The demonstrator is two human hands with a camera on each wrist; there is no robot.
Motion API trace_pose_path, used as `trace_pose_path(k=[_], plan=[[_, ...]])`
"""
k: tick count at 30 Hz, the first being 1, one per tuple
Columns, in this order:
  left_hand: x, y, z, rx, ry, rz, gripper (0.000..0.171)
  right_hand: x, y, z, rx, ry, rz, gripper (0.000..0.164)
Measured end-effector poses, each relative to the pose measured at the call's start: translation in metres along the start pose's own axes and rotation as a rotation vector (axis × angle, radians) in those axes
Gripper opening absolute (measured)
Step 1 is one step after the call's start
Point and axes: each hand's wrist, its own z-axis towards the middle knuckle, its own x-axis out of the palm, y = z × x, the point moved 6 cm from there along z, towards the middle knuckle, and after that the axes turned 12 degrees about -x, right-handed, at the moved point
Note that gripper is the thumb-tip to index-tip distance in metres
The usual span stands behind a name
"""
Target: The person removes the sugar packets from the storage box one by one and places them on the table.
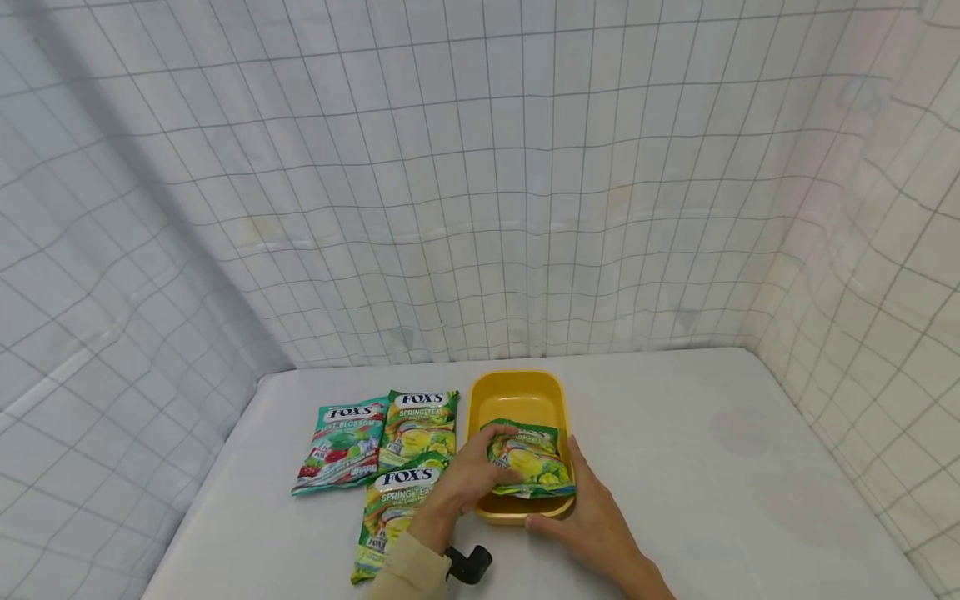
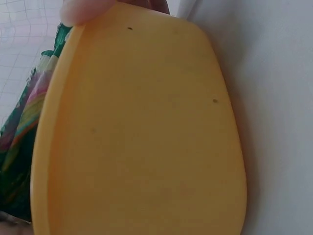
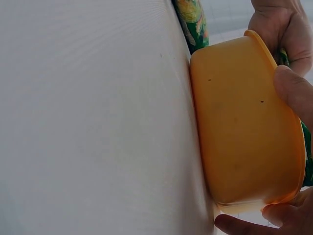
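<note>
A yellow plastic tub stands on the white table with a green-and-yellow Fox's Spring Tea candy bag in its near part. My left hand reaches over the tub's left rim and grips this bag, thumb on its near side and fingers toward its far edge. The right hand holds the tub at its near right corner. Its thumb lies at the rim, and its fingers reach along the side. Mostly the tub's outer wall fills the left wrist view.
Left of the tub lie two more Spring Tea bags, one nearer me partly behind the left forearm. A teal Fox's bag with cherries lies beside them at the far left. A white grid-patterned curtain surrounds the table.
</note>
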Motion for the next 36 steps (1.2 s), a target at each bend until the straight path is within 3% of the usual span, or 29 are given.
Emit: trace_pose_path(k=[10, 18, 22, 27, 36], plan=[[-0.006, 0.001, -0.006, 0.044, -0.056, -0.004, 0.07, 0.002, -0.002, 0.0, 0.038, 0.0, 0.013, 0.131], [-0.012, -0.002, -0.013, 0.105, -0.018, -0.075, 0.073, 0.002, -0.003, 0.001, 0.048, 0.002, 0.019, 0.133], [-0.016, -0.004, -0.017, 0.128, 0.013, -0.166, 0.073, 0.001, -0.003, 0.001, 0.037, -0.006, 0.03, 0.133], [-0.02, -0.005, -0.019, 0.167, 0.008, -0.251, 0.054, 0.001, -0.005, 0.001, 0.039, -0.011, 0.029, 0.134], [-0.028, -0.001, -0.024, 0.205, -0.061, -0.201, 0.028, 0.001, -0.005, 0.001, 0.015, -0.039, 0.02, 0.135]])
